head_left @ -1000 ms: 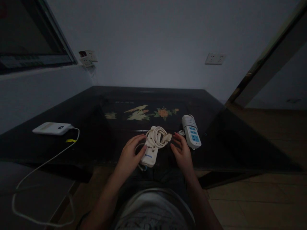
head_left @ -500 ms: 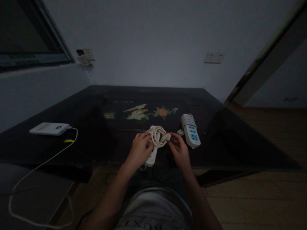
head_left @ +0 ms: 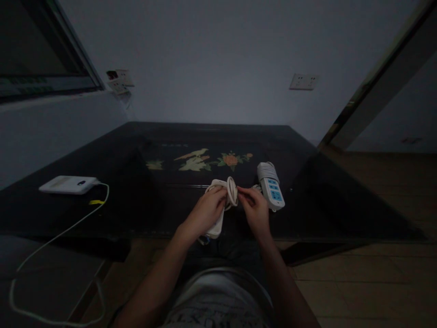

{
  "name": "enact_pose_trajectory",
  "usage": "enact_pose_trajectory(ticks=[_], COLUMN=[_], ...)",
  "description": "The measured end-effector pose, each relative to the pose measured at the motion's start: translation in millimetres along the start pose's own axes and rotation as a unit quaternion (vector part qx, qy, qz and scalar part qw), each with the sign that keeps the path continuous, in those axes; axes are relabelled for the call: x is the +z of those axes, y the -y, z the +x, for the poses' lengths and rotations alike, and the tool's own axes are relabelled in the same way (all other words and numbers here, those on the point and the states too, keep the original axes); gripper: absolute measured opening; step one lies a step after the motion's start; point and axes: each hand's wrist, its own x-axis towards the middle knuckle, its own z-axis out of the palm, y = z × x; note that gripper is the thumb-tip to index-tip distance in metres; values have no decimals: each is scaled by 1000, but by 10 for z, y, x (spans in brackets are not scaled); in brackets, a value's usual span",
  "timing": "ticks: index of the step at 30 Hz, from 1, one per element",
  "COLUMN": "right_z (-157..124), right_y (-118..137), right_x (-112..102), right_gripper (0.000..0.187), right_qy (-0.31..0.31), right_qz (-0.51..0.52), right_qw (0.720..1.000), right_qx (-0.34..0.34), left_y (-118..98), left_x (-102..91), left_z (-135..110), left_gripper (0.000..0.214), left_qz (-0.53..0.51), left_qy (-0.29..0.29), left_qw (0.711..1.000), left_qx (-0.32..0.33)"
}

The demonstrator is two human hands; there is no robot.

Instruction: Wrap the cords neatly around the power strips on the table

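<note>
A white power strip lies near the front edge of a dark table, with its coiled cord lifted upright above it. My left hand is closed on the left side of the coil and covers part of the strip. My right hand pinches the coil's right side, where the plug was; the plug itself is hidden by the fingers. A second white power strip with blue sockets lies just right of my right hand, its cord wound round its far end.
A white power bank rests at the table's left, its white cable trailing off the edge. Painted flowers decorate the tabletop. Wall sockets sit behind; wood floor lies to the right.
Both hands went from hovering open beside the coiled cord to closing on it. The coil has been raised from flat on the strip to standing upright between the hands.
</note>
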Motion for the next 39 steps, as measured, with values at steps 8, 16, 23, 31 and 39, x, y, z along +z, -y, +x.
enact_pose_trajectory(ticks=[8,16,23,31,39], right_z=[-70,-119,-73,9,-55], right_y=[52,110,107,108,116], right_x=[20,148,145,151,118], right_gripper=[24,26,22,15,22], right_qy=[21,-10,-23,-38,1], right_qz=[-31,-105,-164,-132,-174], right_qw=[999,993,984,989,981], right_qx=[-16,-55,-69,-59,-88], left_y=[-8,46,93,106,104], left_x=[4,53,51,41,49], left_z=[119,132,164,148,103], left_gripper=[35,23,21,10,23], left_qz=[42,49,46,50,50], left_qy=[11,-6,-16,-25,-15], left_qw=[998,999,998,997,997], left_qx=[35,-1,-29,-50,-51])
